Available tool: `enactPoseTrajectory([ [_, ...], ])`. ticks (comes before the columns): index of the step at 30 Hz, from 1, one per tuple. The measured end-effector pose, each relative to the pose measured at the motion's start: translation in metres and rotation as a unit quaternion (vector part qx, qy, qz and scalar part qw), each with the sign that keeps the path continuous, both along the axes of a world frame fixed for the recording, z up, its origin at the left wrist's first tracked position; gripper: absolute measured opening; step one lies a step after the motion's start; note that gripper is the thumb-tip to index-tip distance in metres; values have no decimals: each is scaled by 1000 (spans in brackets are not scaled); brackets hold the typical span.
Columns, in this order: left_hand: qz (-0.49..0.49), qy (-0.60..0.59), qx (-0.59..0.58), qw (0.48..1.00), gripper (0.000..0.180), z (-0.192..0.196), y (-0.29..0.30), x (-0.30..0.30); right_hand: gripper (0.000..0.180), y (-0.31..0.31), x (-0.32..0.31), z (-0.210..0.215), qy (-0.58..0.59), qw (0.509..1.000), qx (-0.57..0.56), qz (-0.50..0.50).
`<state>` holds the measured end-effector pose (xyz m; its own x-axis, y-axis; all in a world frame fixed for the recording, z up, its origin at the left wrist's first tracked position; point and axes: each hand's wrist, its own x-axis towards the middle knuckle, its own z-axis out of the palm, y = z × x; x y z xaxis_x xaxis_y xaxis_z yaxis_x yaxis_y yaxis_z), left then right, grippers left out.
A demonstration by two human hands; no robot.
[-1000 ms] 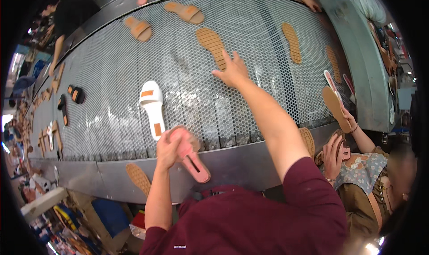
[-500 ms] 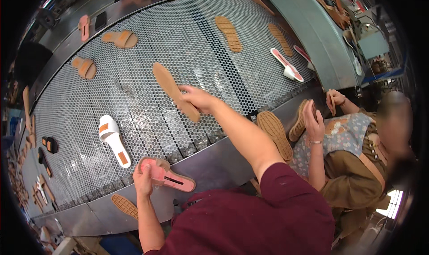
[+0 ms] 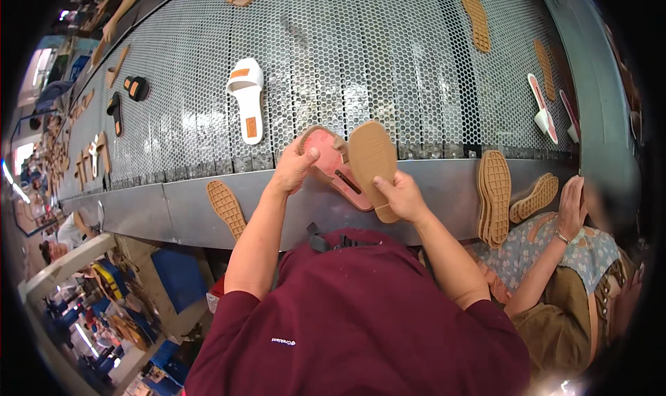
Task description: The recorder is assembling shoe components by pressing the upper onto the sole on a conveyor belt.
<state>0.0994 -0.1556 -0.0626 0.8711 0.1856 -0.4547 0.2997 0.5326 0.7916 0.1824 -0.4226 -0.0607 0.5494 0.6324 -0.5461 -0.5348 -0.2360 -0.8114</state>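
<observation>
My left hand (image 3: 294, 167) is closed on one end of a slide sandal (image 3: 330, 161), its pink underside with a dark slot turned up. My right hand (image 3: 405, 198) grips a tan sole (image 3: 372, 153), thumb on its smooth face. The sole overlaps the sandal's right side in this view; whether they touch I cannot tell. Both are held over the metal ledge (image 3: 305, 219) in front of me. Beyond my left hand, a white slide sandal (image 3: 252, 112) lies on the mesh conveyor (image 3: 333, 70).
A tan sole (image 3: 227, 209) lies on the ledge to my left. Stacked soles (image 3: 494, 198) and another sole pile (image 3: 534, 198) lie to the right, beside a seated co-worker (image 3: 555, 278). Black sandals (image 3: 137, 87) and single soles (image 3: 476, 21) are on the mesh. A metal housing (image 3: 600, 91) spans the right end.
My right hand has drawn back from over the mesh with the tan sole, bringing it beside the sandal in my left hand. The view has turned and shifted.
</observation>
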Motion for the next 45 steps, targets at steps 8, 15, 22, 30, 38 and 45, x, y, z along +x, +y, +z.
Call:
enactPoseTrajectory([
  [8,-26,1,25,999,76,8,-16,9,30,30,-16,-20,-5,995,10,101],
  [15,-25,21,55,998,56,14,-25,13,30,34,-9,-14,-2,992,7,124],
  [22,-19,30,54,998,48,12,-37,14,29,26,-7,-21,26,992,12,120],
  [30,-5,38,47,998,40,-1,-46,12,29,21,-7,-21,21,993,19,116],
  [38,27,72,57,995,36,12,-64,13,30,10,-10,-23,16,992,3,126],
  [45,29,79,119,989,36,21,-71,15,29,3,-13,-27,8,994,15,108],
])
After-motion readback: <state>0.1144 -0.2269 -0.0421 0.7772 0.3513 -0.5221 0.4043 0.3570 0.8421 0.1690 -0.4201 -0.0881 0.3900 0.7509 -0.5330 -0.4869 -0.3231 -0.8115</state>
